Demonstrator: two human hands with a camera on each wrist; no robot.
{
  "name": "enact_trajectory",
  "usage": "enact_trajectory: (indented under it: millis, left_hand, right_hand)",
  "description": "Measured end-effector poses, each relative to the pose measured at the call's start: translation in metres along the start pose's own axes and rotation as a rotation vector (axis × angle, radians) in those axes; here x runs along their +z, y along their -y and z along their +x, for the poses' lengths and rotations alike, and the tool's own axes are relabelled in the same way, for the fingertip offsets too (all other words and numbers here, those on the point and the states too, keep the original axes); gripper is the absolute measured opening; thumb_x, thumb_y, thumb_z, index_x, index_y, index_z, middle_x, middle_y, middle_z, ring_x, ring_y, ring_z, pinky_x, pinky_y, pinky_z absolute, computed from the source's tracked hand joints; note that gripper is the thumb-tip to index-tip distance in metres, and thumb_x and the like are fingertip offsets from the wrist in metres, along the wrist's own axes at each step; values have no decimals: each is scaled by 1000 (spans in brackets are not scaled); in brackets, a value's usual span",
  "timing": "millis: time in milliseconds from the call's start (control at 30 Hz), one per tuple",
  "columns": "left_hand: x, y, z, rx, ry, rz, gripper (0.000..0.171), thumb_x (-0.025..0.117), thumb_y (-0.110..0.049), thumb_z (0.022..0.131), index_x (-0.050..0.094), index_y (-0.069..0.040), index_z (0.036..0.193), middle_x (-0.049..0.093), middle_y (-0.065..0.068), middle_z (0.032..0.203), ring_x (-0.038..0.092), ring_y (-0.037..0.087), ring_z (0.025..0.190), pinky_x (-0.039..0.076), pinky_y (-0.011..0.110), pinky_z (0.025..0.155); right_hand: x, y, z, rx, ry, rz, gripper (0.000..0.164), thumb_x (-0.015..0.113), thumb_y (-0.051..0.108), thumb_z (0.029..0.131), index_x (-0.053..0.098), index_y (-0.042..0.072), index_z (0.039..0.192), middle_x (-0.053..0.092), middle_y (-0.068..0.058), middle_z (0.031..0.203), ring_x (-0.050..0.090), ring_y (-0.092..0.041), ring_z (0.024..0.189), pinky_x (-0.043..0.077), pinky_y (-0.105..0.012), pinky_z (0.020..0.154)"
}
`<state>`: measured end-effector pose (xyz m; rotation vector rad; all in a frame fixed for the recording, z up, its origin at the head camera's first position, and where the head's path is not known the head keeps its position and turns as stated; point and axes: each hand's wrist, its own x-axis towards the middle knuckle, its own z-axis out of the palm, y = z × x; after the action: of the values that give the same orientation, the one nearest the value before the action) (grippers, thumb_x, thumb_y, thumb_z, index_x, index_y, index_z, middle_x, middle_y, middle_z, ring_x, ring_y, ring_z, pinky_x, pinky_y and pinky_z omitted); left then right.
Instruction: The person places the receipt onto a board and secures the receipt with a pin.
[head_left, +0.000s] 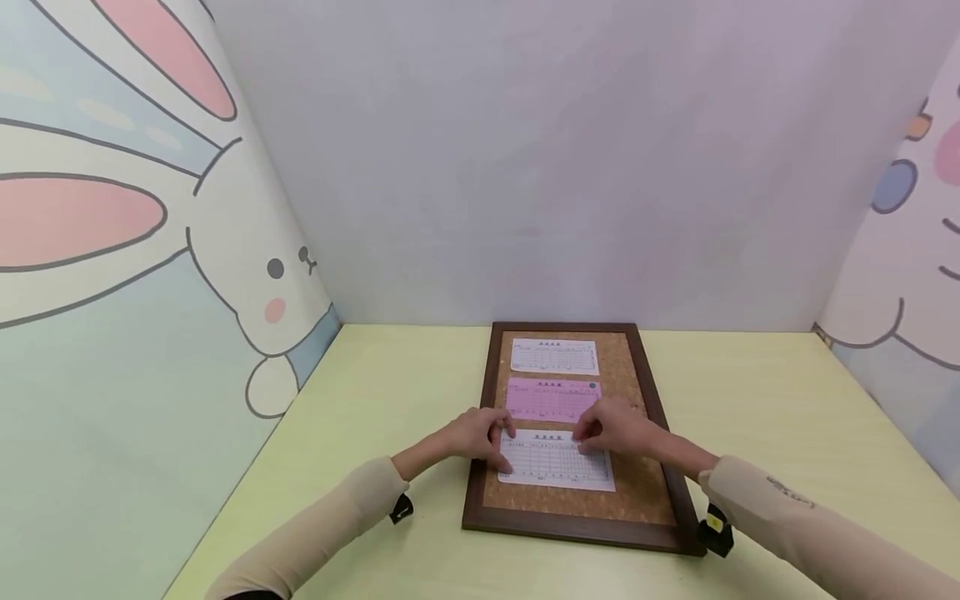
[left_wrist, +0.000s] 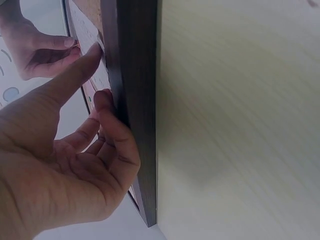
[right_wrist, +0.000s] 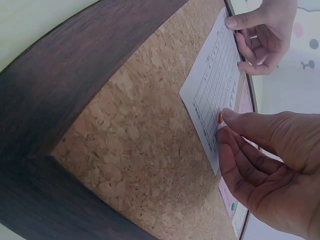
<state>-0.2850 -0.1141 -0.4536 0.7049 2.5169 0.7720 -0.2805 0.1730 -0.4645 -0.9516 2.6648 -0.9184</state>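
Note:
A white printed form (head_left: 558, 467) lies on the lower part of a framed cork board (head_left: 645, 492). On its left edge, the thumb and fingertips of my left hand (head_left: 483, 437) press, spread apart, as the left wrist view also shows. Near the form's upper right, my right hand (head_left: 615, 427) pinches a small orange-red push pin (right_wrist: 220, 117) between thumb and forefinger, right at the paper. The pin's tip is hidden by the fingers. Just above lies a pink form (head_left: 551, 400) with a green push pin (head_left: 592, 385) at its upper right corner.
Another white form (head_left: 555, 356) sits at the top of the board. A dark brown wooden frame (head_left: 585, 529) borders the cork. The board lies on a pale yellow table (head_left: 780, 417), with a plain wall (head_left: 525, 167) behind and cartoon-printed walls at both sides.

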Motion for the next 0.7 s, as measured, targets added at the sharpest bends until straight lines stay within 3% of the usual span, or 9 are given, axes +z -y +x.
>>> enact_trajectory:
  millis: [333, 700]
  left_hand:
    - [0, 0, -1, 1, -3, -5, 41, 92, -13, 75, 64, -6, 104, 58, -2, 67, 48, 7, 59, 34, 21, 55]
    - [0, 1, 0, -4, -9, 4, 41, 92, -14, 74, 64, -8, 103, 58, -3, 67, 48, 7, 59, 34, 21, 55]
  right_hand:
    - [4, -2, 2, 11, 14, -38, 3, 83, 11, 84, 81, 9, 82, 73, 5, 77, 55, -3, 66, 48, -18, 61]
    - [3, 0, -1, -22, 36, -20, 6, 81, 17, 88, 80, 12, 84, 70, 8, 74, 51, 0, 65, 44, -17, 59]
